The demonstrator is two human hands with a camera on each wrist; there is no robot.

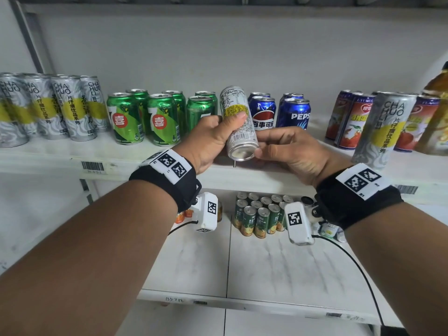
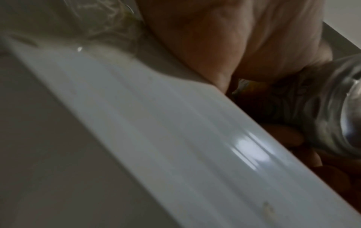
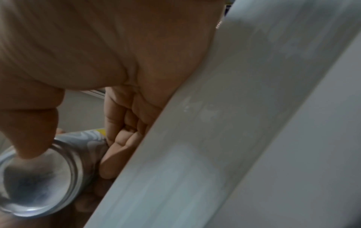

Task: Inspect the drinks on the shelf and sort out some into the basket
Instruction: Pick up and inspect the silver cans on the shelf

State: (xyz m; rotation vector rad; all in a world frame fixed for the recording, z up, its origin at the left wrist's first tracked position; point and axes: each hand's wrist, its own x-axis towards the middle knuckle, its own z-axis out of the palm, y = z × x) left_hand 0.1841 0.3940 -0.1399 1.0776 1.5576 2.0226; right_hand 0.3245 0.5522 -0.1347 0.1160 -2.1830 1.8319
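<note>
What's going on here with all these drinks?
A person is checking drinks on a white shelf. Both hands hold one tall silver can tilted, its label side and barcode facing them: the left hand wraps its middle, the right hand steadies its bottom end. Green cans and blue cans stand on the shelf behind. No basket is in view.

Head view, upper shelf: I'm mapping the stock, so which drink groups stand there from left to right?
Silver Cha Huo Li cans → green 7 Up cans → blue Pepsi cans → red fruit-drink cans → amber bottle.
</note>
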